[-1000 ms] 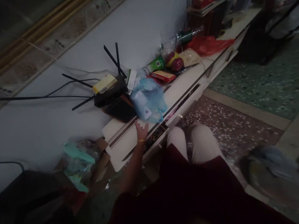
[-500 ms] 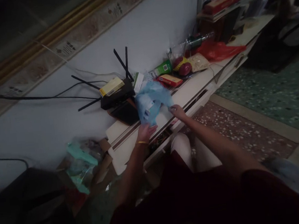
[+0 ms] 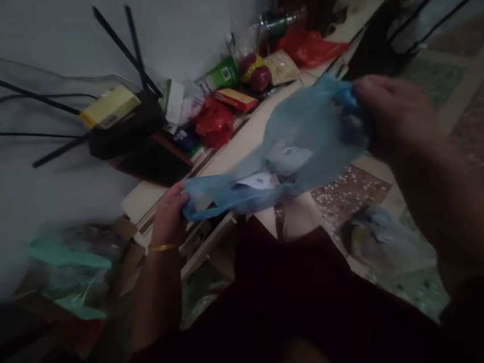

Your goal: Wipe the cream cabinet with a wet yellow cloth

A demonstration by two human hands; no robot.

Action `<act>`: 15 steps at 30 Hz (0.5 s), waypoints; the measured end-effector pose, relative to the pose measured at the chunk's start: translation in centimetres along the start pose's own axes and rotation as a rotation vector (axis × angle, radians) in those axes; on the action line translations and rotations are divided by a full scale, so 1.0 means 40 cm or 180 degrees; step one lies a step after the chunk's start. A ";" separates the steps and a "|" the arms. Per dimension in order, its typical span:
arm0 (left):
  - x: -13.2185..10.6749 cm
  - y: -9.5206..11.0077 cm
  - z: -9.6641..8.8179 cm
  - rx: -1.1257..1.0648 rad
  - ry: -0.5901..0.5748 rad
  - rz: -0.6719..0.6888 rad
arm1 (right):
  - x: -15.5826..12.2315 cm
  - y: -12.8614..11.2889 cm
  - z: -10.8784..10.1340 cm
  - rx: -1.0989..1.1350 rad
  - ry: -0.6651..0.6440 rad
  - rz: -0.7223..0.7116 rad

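A thin blue plastic bag (image 3: 305,127) is stretched in the air between my two hands, above the front edge of the bench. Through its film show a white paper or packet and another pale item, too blurred to name. My left hand (image 3: 170,211), with a yellow band at the wrist, is closed on one end of the bag. On the other side, raised higher and closer to me, my right hand (image 3: 393,110) grips the bag's opposite end in a closed fist; its fingertips are partly hidden.
A black router (image 3: 125,124) with antennas and a yellow box (image 3: 110,107) on top stands by the wall. Along the bench lie a red bag (image 3: 214,122), a green tube (image 3: 221,75) and a red box (image 3: 236,99). A carton (image 3: 122,273) with plastic bags sits lower left; a clear bag (image 3: 385,242) lies on the floor.
The blue bag has been lifted off the bench and pulled out between my hands. My right hand has risen to the right. The red bag it covered now shows. The view has shifted closer.
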State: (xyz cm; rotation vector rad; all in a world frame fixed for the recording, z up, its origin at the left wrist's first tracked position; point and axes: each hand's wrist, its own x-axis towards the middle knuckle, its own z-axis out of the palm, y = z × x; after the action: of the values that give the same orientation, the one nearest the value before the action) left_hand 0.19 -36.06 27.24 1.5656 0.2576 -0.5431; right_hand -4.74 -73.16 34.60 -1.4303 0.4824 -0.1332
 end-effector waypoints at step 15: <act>-0.164 0.028 0.229 0.3297 -0.1673 0.2802 | -0.330 0.032 -0.148 -0.0162 -0.0603 0.0228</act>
State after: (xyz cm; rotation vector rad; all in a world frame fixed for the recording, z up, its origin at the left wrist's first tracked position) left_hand -6.56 -44.09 31.48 2.1892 -1.2470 -0.3499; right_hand -19.19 -73.48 36.17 -1.4570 0.3824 0.0723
